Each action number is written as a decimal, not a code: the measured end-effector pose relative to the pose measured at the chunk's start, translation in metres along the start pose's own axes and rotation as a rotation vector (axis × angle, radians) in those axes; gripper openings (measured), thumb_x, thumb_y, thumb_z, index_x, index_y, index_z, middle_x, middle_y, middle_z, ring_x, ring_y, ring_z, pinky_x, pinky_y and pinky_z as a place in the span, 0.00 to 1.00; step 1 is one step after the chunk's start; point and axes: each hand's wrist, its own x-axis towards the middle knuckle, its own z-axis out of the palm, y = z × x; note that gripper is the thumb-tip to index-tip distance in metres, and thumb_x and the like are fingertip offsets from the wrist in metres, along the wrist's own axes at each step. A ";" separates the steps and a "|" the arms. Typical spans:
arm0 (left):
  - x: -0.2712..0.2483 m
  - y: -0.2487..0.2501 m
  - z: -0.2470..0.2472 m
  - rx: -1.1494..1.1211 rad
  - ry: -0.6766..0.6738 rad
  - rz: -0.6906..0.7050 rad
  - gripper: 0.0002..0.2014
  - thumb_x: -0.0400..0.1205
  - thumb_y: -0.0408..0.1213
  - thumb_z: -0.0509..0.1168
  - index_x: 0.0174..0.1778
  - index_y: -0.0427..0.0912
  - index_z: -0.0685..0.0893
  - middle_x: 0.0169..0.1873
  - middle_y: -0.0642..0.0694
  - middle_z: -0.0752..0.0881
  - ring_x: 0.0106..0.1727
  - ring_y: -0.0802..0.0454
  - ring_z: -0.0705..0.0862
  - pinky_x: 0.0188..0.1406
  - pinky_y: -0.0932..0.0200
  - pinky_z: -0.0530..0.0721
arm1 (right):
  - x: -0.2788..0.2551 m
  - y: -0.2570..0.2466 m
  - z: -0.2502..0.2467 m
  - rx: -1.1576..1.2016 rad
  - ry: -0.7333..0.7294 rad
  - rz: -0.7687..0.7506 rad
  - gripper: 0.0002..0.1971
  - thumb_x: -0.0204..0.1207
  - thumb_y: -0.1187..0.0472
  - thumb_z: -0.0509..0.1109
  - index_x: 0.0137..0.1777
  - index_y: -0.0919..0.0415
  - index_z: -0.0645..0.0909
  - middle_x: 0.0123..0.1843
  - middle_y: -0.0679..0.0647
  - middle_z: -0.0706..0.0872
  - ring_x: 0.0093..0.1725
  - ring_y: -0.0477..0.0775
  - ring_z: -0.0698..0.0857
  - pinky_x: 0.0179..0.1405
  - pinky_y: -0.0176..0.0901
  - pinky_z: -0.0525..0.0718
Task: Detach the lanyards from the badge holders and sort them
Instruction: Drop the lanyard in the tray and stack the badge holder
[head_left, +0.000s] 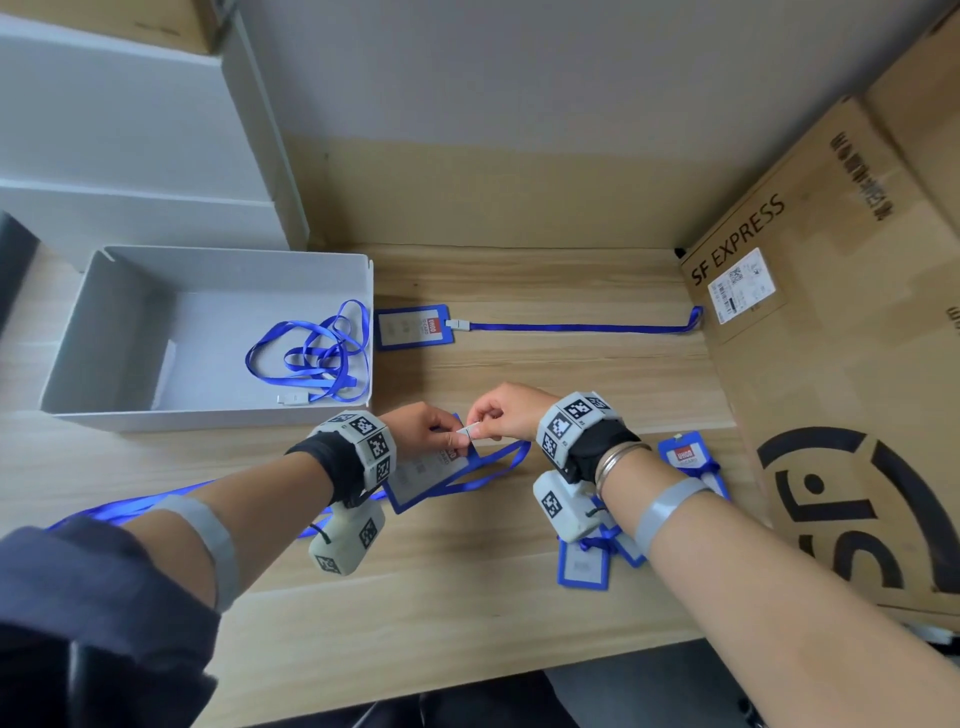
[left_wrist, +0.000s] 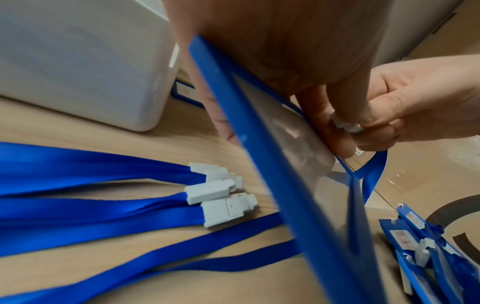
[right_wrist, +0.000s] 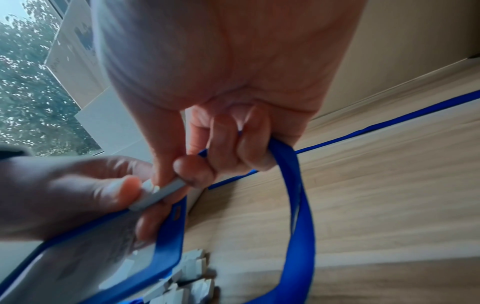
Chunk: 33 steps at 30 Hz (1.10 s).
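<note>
My left hand (head_left: 448, 435) grips a blue-framed badge holder (head_left: 431, 470) by its top edge, tilted above the wooden table. My right hand (head_left: 482, 425) pinches the white clip (head_left: 467, 431) at the holder's slot between thumb and forefinger. In the right wrist view the clip (right_wrist: 158, 194) still sits at the holder (right_wrist: 161, 242), and the blue lanyard strap (right_wrist: 298, 205) passes under the curled fingers and loops down. The left wrist view shows the same clip (left_wrist: 345, 124) behind the holder's clear window (left_wrist: 293, 164). Whether the clip is latched is hidden by the fingers.
A grey box (head_left: 104, 338) at the left holds loose blue lanyards (head_left: 317, 353). Behind my hands lies another badge holder (head_left: 413, 326) with its lanyard (head_left: 582, 327) stretched right. Bare holders (head_left: 584, 564) pile under my right wrist. Several lanyards (left_wrist: 103, 205) lie under my left arm. Cardboard boxes (head_left: 831, 364) wall the right.
</note>
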 end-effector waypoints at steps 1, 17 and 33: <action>0.001 0.000 0.000 -0.001 -0.001 0.005 0.14 0.81 0.48 0.62 0.53 0.44 0.87 0.34 0.58 0.81 0.33 0.63 0.77 0.29 0.80 0.73 | 0.000 0.001 0.000 -0.009 0.000 -0.007 0.08 0.78 0.54 0.68 0.50 0.57 0.85 0.30 0.46 0.78 0.31 0.46 0.74 0.36 0.39 0.72; 0.011 0.001 0.000 -0.014 0.013 -0.006 0.08 0.80 0.36 0.66 0.53 0.41 0.87 0.36 0.55 0.82 0.33 0.67 0.78 0.33 0.81 0.72 | -0.001 0.028 0.001 0.136 0.079 -0.010 0.05 0.77 0.53 0.70 0.46 0.54 0.81 0.33 0.44 0.74 0.30 0.42 0.71 0.33 0.33 0.68; -0.001 0.008 -0.009 -0.069 0.078 0.001 0.17 0.79 0.36 0.66 0.38 0.57 0.63 0.39 0.41 0.84 0.37 0.46 0.82 0.32 0.62 0.81 | 0.000 0.026 0.016 0.356 0.041 0.058 0.07 0.80 0.62 0.64 0.57 0.53 0.77 0.20 0.38 0.83 0.19 0.38 0.73 0.22 0.27 0.70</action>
